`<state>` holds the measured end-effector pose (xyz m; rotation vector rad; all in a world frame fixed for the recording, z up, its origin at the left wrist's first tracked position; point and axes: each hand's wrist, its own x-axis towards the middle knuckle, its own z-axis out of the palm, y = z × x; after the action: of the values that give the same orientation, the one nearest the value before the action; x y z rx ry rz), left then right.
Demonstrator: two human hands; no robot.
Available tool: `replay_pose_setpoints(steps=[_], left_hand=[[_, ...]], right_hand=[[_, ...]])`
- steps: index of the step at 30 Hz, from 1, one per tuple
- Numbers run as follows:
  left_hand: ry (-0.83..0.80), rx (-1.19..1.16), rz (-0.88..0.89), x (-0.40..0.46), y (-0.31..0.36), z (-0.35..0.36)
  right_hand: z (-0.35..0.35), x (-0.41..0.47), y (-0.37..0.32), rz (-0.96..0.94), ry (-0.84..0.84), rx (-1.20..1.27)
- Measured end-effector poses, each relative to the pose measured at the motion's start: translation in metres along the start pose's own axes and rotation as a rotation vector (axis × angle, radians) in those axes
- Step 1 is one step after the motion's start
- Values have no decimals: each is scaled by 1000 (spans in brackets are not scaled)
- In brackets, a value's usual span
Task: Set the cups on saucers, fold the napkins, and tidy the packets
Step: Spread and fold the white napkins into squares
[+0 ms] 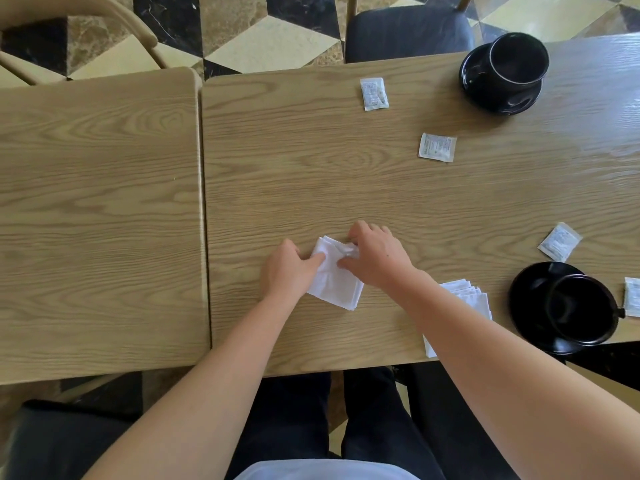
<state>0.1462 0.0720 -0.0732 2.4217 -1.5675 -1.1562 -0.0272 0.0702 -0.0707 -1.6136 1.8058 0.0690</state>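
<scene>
Left hand [289, 268]: thumb presses the left edge of the folded white napkin [334, 277], fingers curled.
Right hand [375, 256]: pinches the napkin's top right corner.
Napkin: flat on the wooden table [346, 188], near its front edge.
Napkin stack [467, 299]: at 3 o'clock from the napkin, partly under the right arm.
Near cup [583, 311]: on its saucer [530, 292], at 3 o'clock.
Far cup [516, 62]: on a saucer [474, 81], at 1 o'clock.
Packets: four loose ones, [373, 93], [437, 147], [559, 242], [632, 296].
</scene>
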Motion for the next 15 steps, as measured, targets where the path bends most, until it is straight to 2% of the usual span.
replay_pose_setpoints(steps=[2, 4, 6, 8, 10, 12, 15], left_hand=[[-100, -66, -48, -7, -10, -2], [-272, -220, -117, -12, -16, -3], [-416, -362, -165, -17, -14, -5], [-466, -478, -137, -19, -6, -10], [-570, -689, -143, -18, 4, -16], [-653, -874, -134, -16, 17, -22], [-614, -761, 43, -18, 46, -28]], right_hand=[[-3, 0, -1, 38, -93, 14], [-8, -1, -2, 77, -181, 76], [-16, -6, 1, 148, -243, 268], [-28, -15, 5, 192, -274, 528], [-41, -27, 14, 178, -254, 748], [-56, -39, 22, 162, -210, 868], [-83, -53, 36, 153, -280, 823]])
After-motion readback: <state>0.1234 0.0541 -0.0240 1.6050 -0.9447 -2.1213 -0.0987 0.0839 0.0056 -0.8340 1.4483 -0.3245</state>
